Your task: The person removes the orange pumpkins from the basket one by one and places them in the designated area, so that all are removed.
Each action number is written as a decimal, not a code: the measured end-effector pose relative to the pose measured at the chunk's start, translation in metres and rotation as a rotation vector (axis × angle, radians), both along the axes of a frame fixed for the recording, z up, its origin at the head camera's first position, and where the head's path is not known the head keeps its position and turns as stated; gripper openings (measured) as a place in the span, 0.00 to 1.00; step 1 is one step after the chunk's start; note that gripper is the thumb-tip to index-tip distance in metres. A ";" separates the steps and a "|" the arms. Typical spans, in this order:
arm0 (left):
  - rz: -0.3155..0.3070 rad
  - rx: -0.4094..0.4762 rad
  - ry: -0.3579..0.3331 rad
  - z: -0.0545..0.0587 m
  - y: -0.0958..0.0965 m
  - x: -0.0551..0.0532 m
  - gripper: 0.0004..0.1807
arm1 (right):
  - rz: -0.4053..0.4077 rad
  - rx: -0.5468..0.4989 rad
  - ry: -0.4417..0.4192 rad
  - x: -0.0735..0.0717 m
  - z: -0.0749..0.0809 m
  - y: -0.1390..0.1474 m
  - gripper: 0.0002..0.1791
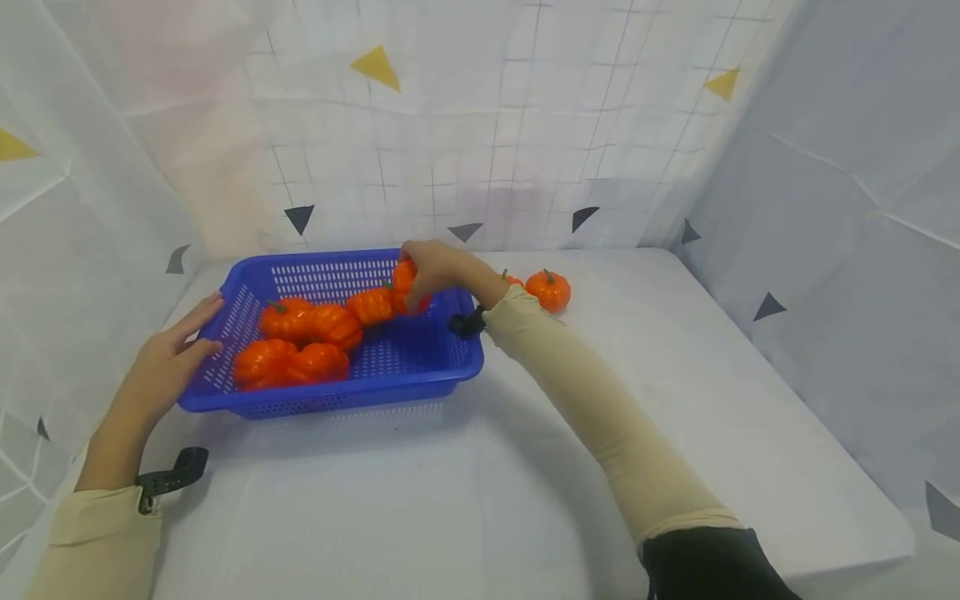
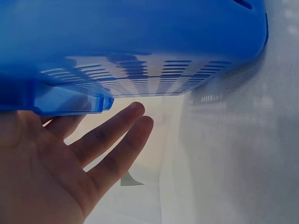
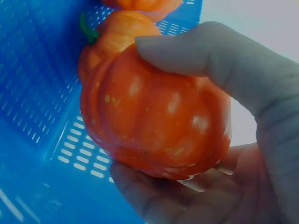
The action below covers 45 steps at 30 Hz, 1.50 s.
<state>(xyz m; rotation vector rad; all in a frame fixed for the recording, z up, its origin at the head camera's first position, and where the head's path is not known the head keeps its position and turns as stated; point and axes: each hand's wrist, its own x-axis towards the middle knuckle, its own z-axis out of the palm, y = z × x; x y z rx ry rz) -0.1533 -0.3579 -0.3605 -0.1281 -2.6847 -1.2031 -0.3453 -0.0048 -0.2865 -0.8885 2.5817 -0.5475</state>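
The right hand (image 1: 437, 268) grips one orange pumpkin (image 3: 154, 114), with the thumb on one side and curled fingers on the other. The pumpkin is squat and rounded, with shallow vertical ribs, a glossy skin and small pale flecks. It is located inside the basket (image 1: 408, 382), toward the rear and right; whether it touches the floor of the basket cannot be told.

The basket is blue, smooth and plastic-looking. It is a shallow rectangle with rounded corners, a flared rim, and rows of narrow slots through the walls and floor. Five further pumpkins (image 1: 335, 326) lie in it, grouped mainly in the left half, with similar ribbed, shiny surfaces. The one beside the gripped pumpkin carries a curved green stem (image 3: 88, 31).

The left hand (image 1: 167, 358) is at the left end of the basket, fingers extended and spread, the fingertips at the rim.

Two loose pumpkins (image 1: 548, 291) sit on the white, matte table (image 1: 315, 508) to the right of the basket; one is partly hidden by the right arm. Behind stands a creased white sheet (image 1: 465, 108) with thin grid lines and yellow and dark triangles.
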 end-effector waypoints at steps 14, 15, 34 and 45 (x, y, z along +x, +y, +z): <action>0.000 0.004 -0.011 -0.001 0.000 0.000 0.32 | 0.030 -0.164 -0.020 0.013 0.004 0.022 0.40; -0.001 0.002 -0.011 0.000 0.000 -0.001 0.32 | 0.029 -0.184 -0.023 0.014 0.005 0.024 0.40; 0.005 0.005 -0.018 0.002 0.001 -0.002 0.32 | -0.156 -0.500 0.032 0.032 -0.005 0.076 0.42; 0.003 0.007 -0.009 0.002 0.000 0.000 0.32 | -0.212 -0.610 0.102 0.045 -0.012 0.096 0.37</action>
